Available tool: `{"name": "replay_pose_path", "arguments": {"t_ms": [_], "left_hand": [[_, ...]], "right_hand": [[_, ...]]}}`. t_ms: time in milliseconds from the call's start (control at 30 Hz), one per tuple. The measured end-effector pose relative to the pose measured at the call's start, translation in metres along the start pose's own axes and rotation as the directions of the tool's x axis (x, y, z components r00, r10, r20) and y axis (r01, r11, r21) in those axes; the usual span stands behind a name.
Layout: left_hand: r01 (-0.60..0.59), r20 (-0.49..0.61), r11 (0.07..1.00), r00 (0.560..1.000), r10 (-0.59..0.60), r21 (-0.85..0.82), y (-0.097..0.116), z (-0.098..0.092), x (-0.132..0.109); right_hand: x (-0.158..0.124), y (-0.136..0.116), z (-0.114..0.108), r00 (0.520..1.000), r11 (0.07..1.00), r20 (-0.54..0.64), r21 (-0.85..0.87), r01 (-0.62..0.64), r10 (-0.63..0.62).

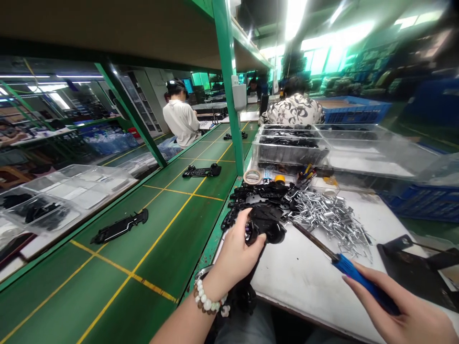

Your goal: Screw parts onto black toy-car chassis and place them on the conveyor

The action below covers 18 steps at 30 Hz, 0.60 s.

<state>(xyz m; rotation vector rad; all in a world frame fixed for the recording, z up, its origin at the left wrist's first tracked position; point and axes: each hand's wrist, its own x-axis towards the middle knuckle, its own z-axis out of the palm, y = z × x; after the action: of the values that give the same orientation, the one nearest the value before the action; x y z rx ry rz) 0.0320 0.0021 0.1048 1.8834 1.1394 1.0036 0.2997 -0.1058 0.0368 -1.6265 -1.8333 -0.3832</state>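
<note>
My left hand (238,248) is closed on a black toy car chassis (267,222) with round wheels, at the near left edge of the white worktable (297,282). A blue-handled screwdriver (358,279) is gripped in my right hand (405,306). Its metal shaft points up and left, and the tip lies close to the chassis; whether they touch I cannot tell. Behind the chassis is a heap of flat black plastic parts (258,193). Beside it spreads a pile of small silvery metal pieces (330,220). More black parts (244,298) show below my left wrist.
A green conveyor belt (150,253) with yellow lines runs along the left, carrying several black chassis (120,227). Clear plastic bins (290,153) stand at the table's back beside a tape roll (252,177). A green post (229,91) rises between. Co-workers (181,117) sit farther off.
</note>
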Motion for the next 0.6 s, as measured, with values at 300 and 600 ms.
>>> {"name": "replay_pose_path", "arguments": {"t_ms": [300, 600], "left_hand": [[0.006, 0.038, 1.0, 0.999, -0.007, 0.021, -0.0004, -0.0043, -0.0045], [0.043, 0.057, 0.999, 0.997, -0.042, -0.022, -0.0018, -0.0073, -0.0048]], "right_hand": [[-0.0021, 0.01, 0.0061, 0.995, 0.998, 0.102, 0.066, -0.009, 0.002], [-0.0018, 0.0105, 0.0058, 0.991, 0.999, 0.137, 0.054, -0.001, -0.006]]}}
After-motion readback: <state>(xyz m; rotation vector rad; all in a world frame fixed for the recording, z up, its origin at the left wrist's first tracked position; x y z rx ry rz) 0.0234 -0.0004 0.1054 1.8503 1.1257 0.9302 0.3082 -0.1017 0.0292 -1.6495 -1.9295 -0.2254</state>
